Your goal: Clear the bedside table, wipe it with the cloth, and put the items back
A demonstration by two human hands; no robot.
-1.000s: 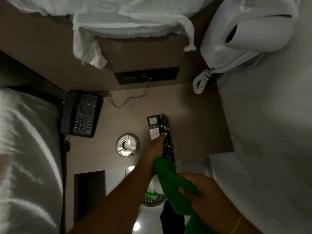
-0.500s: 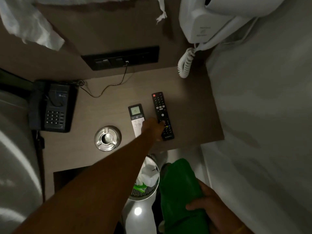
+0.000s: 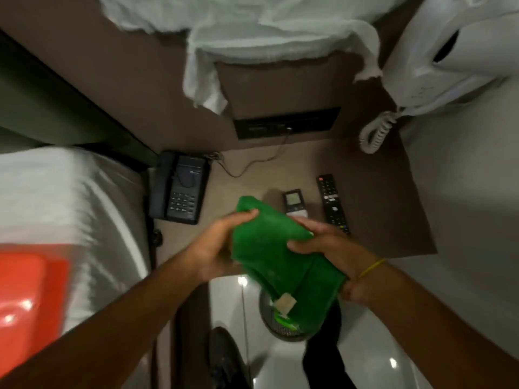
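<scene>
A dim bedroom corner is showing from the head camera, looking down. A brown bedside table (image 3: 373,209) is sitting between a white-covered bed (image 3: 70,209) on the left and a pale wall on the right, with a dark switch panel (image 3: 286,123) on the wall behind it and a white wall-mounted handset unit (image 3: 449,63) hanging above with its coiled cord (image 3: 376,133) dangling toward the tabletop. A white towel (image 3: 252,32) is draping across the top of the view.

On the table, a black telephone (image 3: 179,189) is sitting at the back left corner, likely kept there by its thin cable running to the panel. A small white remote with a screen (image 3: 293,202) and a long black remote (image 3: 332,204) are lying side by side, near each other but apart, toward the right.

Both hands are meeting in front of the table over a green cloth (image 3: 269,245). The left hand (image 3: 222,248) is pinching the cloth's upper edge with the fingers curled over it, and the right hand (image 3: 325,242) is gripping the opposite side, thumb on top. A pale label is hanging from the lower fold. The person seems to be spreading or refolding the cloth for a flat wiping face.

Below, a wire-mesh waste bin (image 3: 286,327) is standing on a glossy floor, partly hidden by the cloth. A blurred orange object (image 3: 25,299) is lying on the bed at the left edge.
</scene>
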